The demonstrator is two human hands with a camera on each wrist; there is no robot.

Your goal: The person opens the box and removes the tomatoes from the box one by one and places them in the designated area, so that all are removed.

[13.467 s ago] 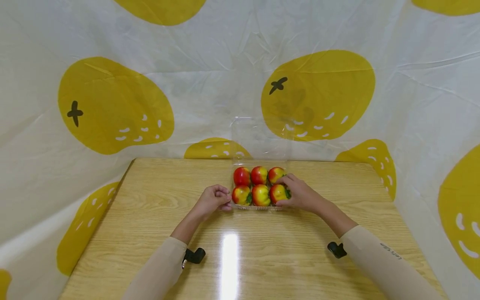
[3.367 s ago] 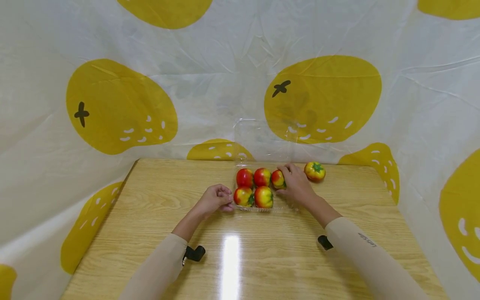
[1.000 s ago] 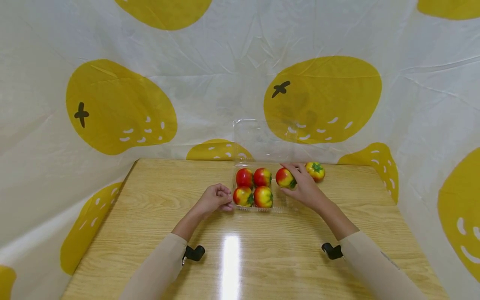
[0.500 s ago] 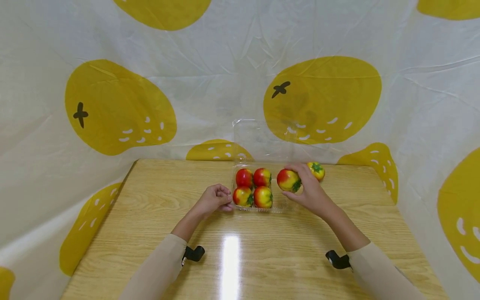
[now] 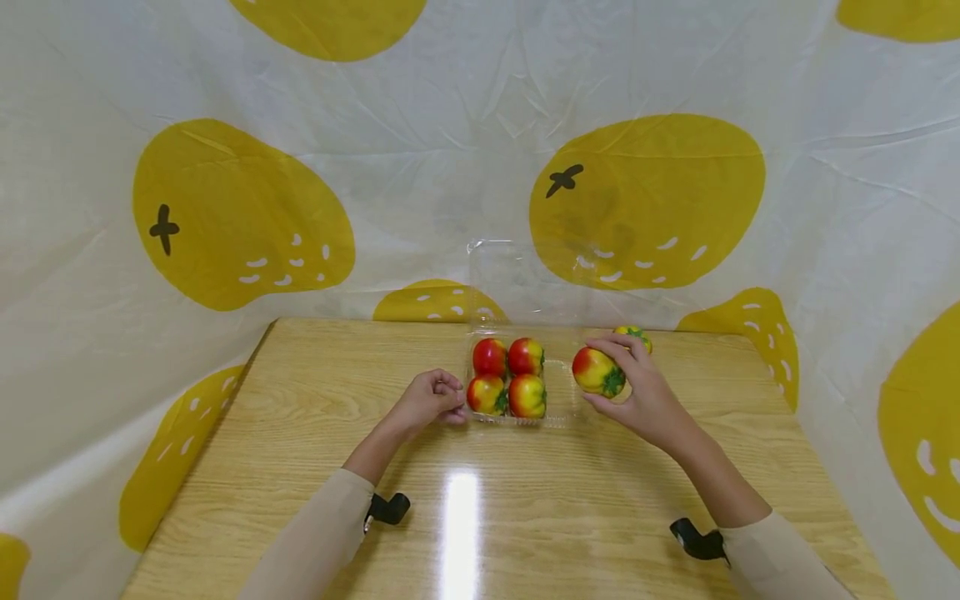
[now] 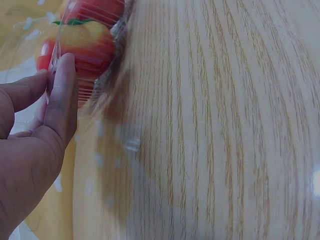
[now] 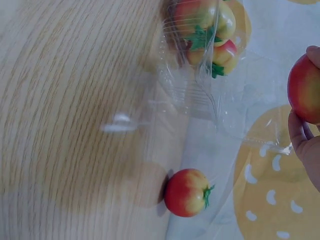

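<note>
My right hand (image 5: 647,398) holds a red-and-yellow tomato (image 5: 596,372) with a green leafy top, raised beside the right side of a clear plastic clamshell box (image 5: 559,402). At its left side, thumb and fingers of my left hand (image 5: 429,402) pinch the box's edge, as the left wrist view shows. Inside, several similar tomatoes (image 5: 527,395) fill the left and middle columns, while the right column is bare. Another tomato (image 7: 186,192) lies on the table right of the box, partly covered by my right hand in the head view.
The box's transparent lid (image 5: 525,279) stands raised at the back, against a white cloth (image 5: 435,192) with large yellow fruit prints. Cloth also hangs at both sides of the wooden table (image 5: 315,467). Each forearm carries a small black wrist camera (image 5: 390,508).
Two tomatoes have left the box's right column: one lies on the table at right, the other has moved rightward in my right hand. My left hand keeps its place at the box.
</note>
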